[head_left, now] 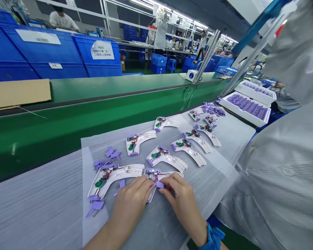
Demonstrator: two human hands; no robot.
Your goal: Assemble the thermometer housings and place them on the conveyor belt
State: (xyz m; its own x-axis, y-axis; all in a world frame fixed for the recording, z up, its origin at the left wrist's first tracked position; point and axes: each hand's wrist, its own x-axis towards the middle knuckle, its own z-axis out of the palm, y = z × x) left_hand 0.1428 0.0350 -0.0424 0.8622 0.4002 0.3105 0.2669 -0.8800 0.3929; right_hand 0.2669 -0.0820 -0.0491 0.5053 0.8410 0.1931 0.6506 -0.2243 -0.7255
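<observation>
White half-shell (156, 177) lies on the foam sheet (54, 208) under your hands: your left hand (131, 201) presses on it with fingers curled, and your right hand (181, 199) pinches a purple piece (160, 184) at its edge. Another open shell (112, 177) sits just left, loose purple keys (106, 158) beyond it, and more shells (187, 147) lie ahead.

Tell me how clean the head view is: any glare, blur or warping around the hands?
Head view: even overhead light, soft shadows only; left hand and right hand are sharp on the white shell; strong wide-angle warping bends the green conveyor and stretches the grey sleeve at right; ceiling lights blow out; far workers are small and soft.
</observation>
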